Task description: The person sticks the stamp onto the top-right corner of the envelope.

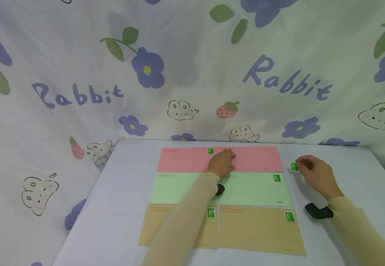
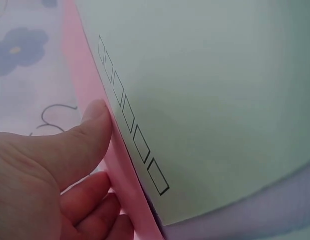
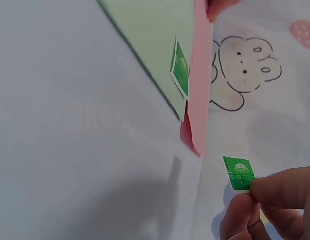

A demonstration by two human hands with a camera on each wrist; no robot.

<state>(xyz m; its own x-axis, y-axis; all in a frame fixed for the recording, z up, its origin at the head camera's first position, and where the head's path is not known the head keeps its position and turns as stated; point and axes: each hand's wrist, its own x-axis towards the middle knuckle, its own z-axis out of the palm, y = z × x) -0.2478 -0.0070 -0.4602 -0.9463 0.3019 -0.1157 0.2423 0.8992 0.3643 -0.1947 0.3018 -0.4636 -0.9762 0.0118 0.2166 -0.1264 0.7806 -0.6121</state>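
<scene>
My right hand (image 1: pixel 318 176) pinches a small green postage stamp (image 3: pixel 239 173) between thumb and fingers, just right of the right-hand pink envelope (image 1: pixel 258 159). The stamp's printed face shows in the right wrist view. On that envelope's left part rests my left hand (image 1: pixel 221 163), its fingers spread over the paper and partly hiding the row of postcode boxes. No stamp shows on the envelope's top right corner. Beside it lies the left-hand pink envelope (image 1: pixel 183 161), with a green stamp (image 1: pixel 210 151) in its top right corner.
Below the pink row lie green envelopes (image 1: pixel 252 194) and brown envelopes (image 1: pixel 259 231), two to a row, with stamps (image 1: pixel 289 216) visible at several top right corners. My left forearm crosses the left-hand ones. A rabbit-print curtain (image 1: pixel 192 66) hangs behind the white table (image 1: pixel 112 207).
</scene>
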